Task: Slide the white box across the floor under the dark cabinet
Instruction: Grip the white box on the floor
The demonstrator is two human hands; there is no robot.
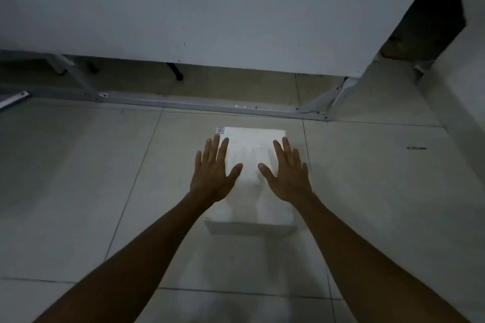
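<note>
Both palms lie flat and spread, left hand (214,169) and right hand (287,170), gripping nothing, atop the white box (252,183) on the floor. The cabinet (210,21) gap at twelve o'clock remains unreached.

One white box (249,176), two hands, left hand (214,168), right hand (287,169)

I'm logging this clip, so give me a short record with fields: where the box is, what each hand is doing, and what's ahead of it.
box: white box on the tiled floor
left hand: left hand open, flat over the box top
right hand: right hand open, flat over the box top
ahead: metal floor rail, then a gap under a pale panel
</note>
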